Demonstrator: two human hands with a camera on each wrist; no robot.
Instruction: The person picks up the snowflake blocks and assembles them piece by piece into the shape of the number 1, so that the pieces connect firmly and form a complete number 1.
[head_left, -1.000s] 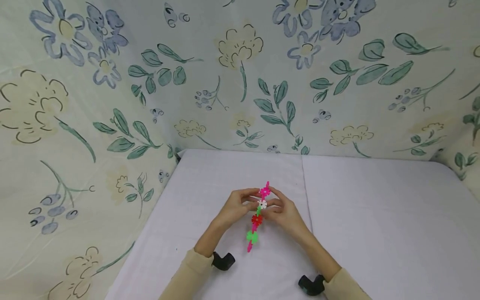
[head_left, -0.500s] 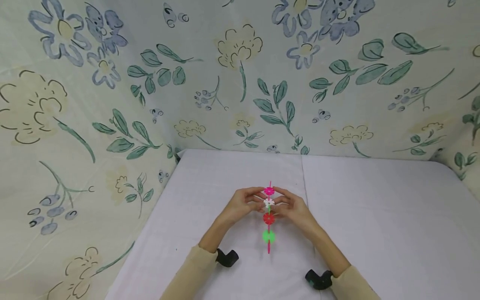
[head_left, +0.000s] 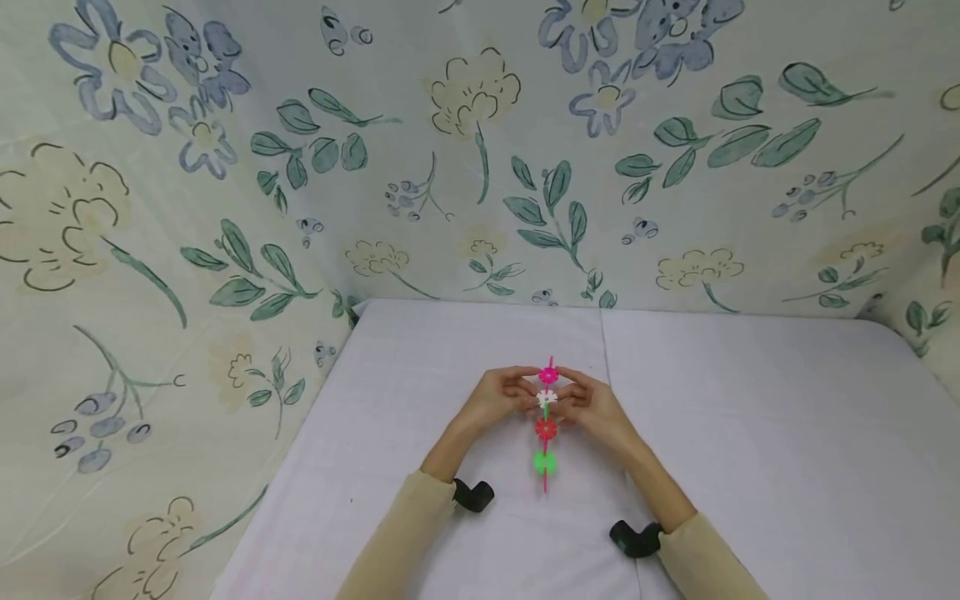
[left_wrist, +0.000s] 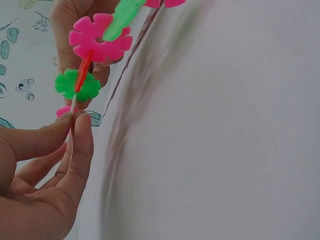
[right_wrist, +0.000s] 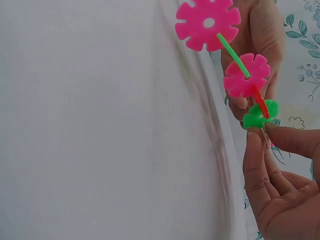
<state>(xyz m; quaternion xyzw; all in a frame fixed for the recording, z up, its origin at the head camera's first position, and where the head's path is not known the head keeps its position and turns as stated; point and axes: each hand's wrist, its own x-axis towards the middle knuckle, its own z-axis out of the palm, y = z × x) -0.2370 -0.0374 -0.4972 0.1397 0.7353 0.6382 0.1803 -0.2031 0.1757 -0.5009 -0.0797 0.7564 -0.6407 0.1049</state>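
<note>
A chain of interlocked plastic flower discs is held in the middle of the head view, running toward the viewer. From far to near it shows a pink disc (head_left: 549, 375), a white disc (head_left: 547, 399), a red disc (head_left: 546, 429) and a green disc (head_left: 545, 462), with others edge-on between them. My left hand (head_left: 495, 396) pinches the white disc from the left, between thumb and fingertips, as the left wrist view shows. From the right, my right hand (right_wrist: 290, 175) pinches the chain at the white disc, beside a green disc (right_wrist: 260, 114). The fingers partly hide the far end.
A white cloth covers the table (head_left: 750, 433), with a seam (head_left: 609, 358) running down it. Behind and to the left hangs a flower-patterned curtain (head_left: 420, 100). Black wrist mounts (head_left: 636, 538) stick out near both sleeves.
Both hands and the chain have shifted right and slightly farther away. The chain, slanted at first, has turned to point straight toward the viewer. Both hands still hold it.
</note>
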